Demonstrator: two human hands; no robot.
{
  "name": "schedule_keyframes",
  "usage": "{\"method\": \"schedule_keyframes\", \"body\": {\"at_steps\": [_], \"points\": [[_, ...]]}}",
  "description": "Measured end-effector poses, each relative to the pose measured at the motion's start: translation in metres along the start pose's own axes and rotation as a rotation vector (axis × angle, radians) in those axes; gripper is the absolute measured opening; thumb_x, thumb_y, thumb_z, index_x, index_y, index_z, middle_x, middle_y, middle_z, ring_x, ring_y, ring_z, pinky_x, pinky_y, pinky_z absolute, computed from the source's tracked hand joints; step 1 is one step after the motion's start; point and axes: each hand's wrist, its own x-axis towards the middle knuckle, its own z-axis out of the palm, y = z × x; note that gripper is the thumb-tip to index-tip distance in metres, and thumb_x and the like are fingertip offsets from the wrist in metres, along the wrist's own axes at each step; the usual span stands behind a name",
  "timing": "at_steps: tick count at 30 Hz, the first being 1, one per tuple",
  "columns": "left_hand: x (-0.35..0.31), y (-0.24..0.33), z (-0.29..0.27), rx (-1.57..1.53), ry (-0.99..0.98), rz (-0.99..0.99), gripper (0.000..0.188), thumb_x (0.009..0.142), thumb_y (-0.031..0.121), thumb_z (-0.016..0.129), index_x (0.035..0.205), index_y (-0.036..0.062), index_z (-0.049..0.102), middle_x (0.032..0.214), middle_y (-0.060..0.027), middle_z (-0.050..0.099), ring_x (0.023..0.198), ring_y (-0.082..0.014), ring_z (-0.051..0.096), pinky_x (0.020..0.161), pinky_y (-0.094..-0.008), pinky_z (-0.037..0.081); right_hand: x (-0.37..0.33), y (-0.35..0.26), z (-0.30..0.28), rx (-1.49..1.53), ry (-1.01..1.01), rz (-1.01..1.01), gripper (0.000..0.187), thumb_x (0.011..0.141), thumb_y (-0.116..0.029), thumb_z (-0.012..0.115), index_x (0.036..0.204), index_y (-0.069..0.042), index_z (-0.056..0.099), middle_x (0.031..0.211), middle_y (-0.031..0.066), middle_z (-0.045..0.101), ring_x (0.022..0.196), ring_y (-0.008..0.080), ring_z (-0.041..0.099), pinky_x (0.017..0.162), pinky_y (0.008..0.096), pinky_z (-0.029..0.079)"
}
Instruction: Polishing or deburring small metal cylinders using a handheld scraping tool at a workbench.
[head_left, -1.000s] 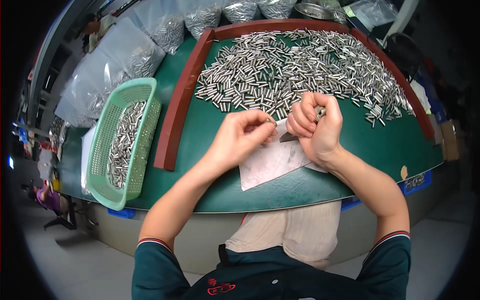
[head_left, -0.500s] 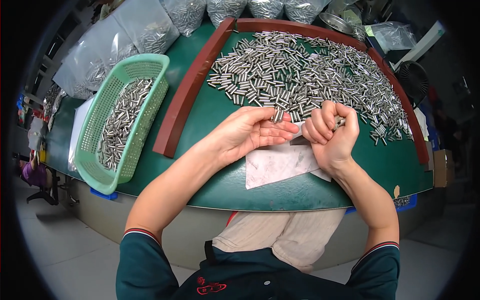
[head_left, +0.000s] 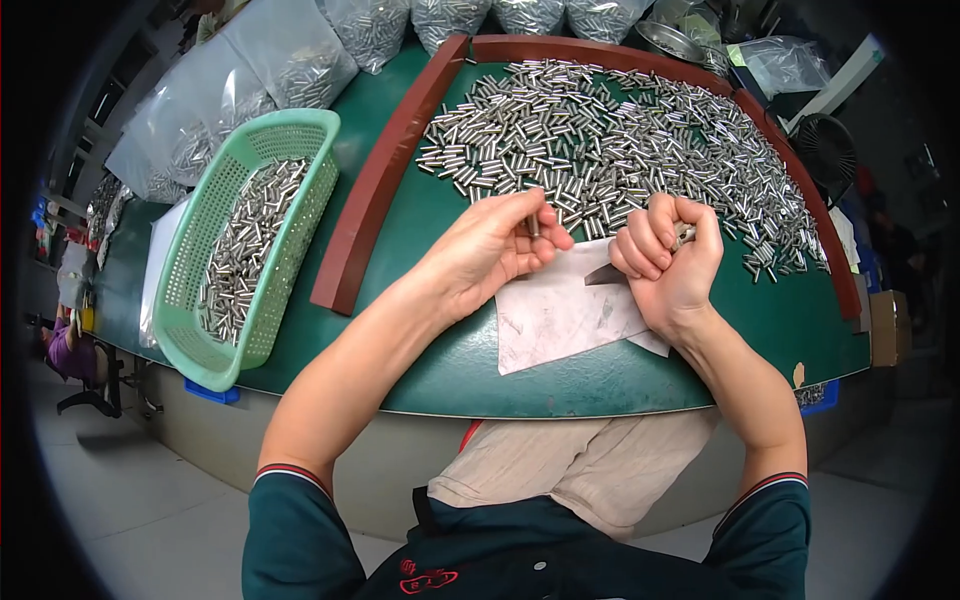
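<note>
Between the thumb and fingers of my left hand (head_left: 480, 250) is a short shiny metal pin (head_left: 533, 227), held over the near edge of a spread of such pins (head_left: 590, 140). My right hand (head_left: 665, 255) is closed in a fist around a tool whose handle is mostly hidden. A dark pointed blade (head_left: 603, 276), like a knife's, sticks out of the fist toward my left hand. Under both hands a stained whitish sheet (head_left: 560, 330) lies on the green tabletop (head_left: 440, 375).
Dark red wooden bars (head_left: 375, 190) fence the pins at the sides and back. To the left stands a light green perforated basket (head_left: 275, 285) holding more pins. Clear bags of pins (head_left: 300, 75) line the back. A black fan (head_left: 825, 150) is at the right.
My left hand has drawn back to the left, away from the right fist, and its fingers have curled in more. More of the blade and sheet shows now.
</note>
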Motion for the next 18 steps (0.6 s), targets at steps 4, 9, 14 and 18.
{"method": "schedule_keyframes", "body": {"at_steps": [4, 9, 14, 18], "points": [[0.003, 0.009, -0.005, -0.060, 0.137, 0.072, 0.021, 0.085, 0.021, 0.046, 0.071, 0.0043, 0.047, 0.074, -0.0098, 0.053, 0.058, -0.0103, 0.043, 0.052, -0.0214, 0.039, -0.001, -0.001, -0.001, -0.005, -0.006, 0.010, 0.028, 0.078, -0.025, 0.029, 0.053, -0.012, 0.028, 0.042, -0.0017, 0.023, 0.037, 0.0089, 0.017, 0.041, 0.0249, 0.018], [0.007, 0.015, -0.021, 0.303, 0.186, 0.218, 0.033, 0.085, 0.031, 0.050, 0.062, 0.0088, 0.047, 0.056, 0.0028, 0.043, 0.047, -0.0041, 0.030, 0.044, -0.0198, 0.020, -0.002, -0.001, 0.000, -0.014, -0.003, 0.002, 0.028, 0.078, -0.025, 0.029, 0.053, -0.012, 0.028, 0.042, -0.0018, 0.024, 0.037, 0.0089, 0.017, 0.041, 0.0246, 0.018], [0.013, 0.002, -0.012, 1.206, 0.323, 0.584, 0.010, 0.075, 0.010, 0.062, 0.076, 0.0006, 0.060, 0.048, 0.0058, 0.036, 0.047, -0.0016, 0.033, 0.044, -0.0204, 0.027, -0.001, -0.002, 0.001, -0.012, 0.027, -0.001, 0.032, 0.079, -0.025, 0.031, 0.050, -0.013, 0.027, 0.040, -0.0028, 0.024, 0.035, 0.0082, 0.018, 0.039, 0.0238, 0.018], [0.020, -0.011, -0.012, 1.460, 0.315, 0.860, 0.014, 0.069, 0.010, 0.064, 0.082, 0.0044, 0.062, 0.043, -0.0051, 0.036, 0.038, -0.0160, 0.038, 0.041, -0.0307, 0.032, -0.001, -0.001, -0.001, -0.017, -0.005, -0.003, 0.029, 0.078, -0.025, 0.028, 0.053, -0.011, 0.028, 0.042, -0.0015, 0.024, 0.038, 0.0087, 0.018, 0.040, 0.0245, 0.018]]}}
